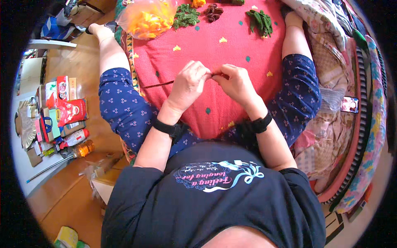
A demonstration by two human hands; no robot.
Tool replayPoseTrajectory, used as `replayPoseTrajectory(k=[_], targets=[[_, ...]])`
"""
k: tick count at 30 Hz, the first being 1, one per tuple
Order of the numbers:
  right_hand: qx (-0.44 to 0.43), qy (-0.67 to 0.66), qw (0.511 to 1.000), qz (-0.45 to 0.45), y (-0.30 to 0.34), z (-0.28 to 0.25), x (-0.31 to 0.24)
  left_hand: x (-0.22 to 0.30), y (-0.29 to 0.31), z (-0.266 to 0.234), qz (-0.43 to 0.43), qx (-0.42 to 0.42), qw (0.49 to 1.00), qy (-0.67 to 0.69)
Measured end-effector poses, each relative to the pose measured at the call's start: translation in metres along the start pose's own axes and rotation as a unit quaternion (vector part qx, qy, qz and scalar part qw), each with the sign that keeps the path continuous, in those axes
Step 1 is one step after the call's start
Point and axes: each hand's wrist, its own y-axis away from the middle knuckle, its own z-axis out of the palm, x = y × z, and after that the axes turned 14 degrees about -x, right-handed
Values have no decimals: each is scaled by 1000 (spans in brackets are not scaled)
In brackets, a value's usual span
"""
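Observation:
Both hands meet above a red cloth (190, 103) spread between my legs. My left hand (191, 84) is closed in a pinch on a thin dark brown strand (158, 85) that looks like a pipe cleaner. Its long free end sticks out leftward past the hand, over the cloth. Fingertip to fingertip with it, my right hand (235, 80) pinches the same strand at its other end; the small part between the fingers is mostly hidden. Beyond the hands lie a green looped pile (187, 16), a dark brown pile (213, 13) and a green bundle (260, 22).
A clear plastic bag (148, 20) of yellow-orange pieces rests at the cloth's far left. A yellow-orange piece (198, 3) lies at the far edge. On the right, a lit phone (350, 104) lies on bedding. Packages, including a red bag (72, 111), crowd the left side.

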Motion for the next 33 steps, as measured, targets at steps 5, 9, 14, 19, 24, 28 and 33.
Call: replayPoseTrajectory(k=[5, 9, 14, 19, 24, 28, 33], targets=[[4, 31, 999, -10, -4, 5, 4, -1, 1, 4, -15, -10, 1000, 5], [3, 26, 1000, -17, -3, 8, 5, -2, 3, 10, -11, 3, 1000, -4], [127, -149, 980, 45, -7, 28, 11, 2, 4, 32, -239, 105, 881, 393], [160, -488, 856, 59, -6, 40, 6, 10, 3, 49, -214, 157, 767, 584], [203, -576, 791, 32, -5, 40, 2, 14, -2, 51, -214, 172, 813, 514], [111, -391, 906, 116, -10, 40, 3, 6, 4, 17, -159, 103, 959, 209], [106, -74, 986, -107, -10, 35, 22, 3, -1, 3, -62, 11, 996, 66]])
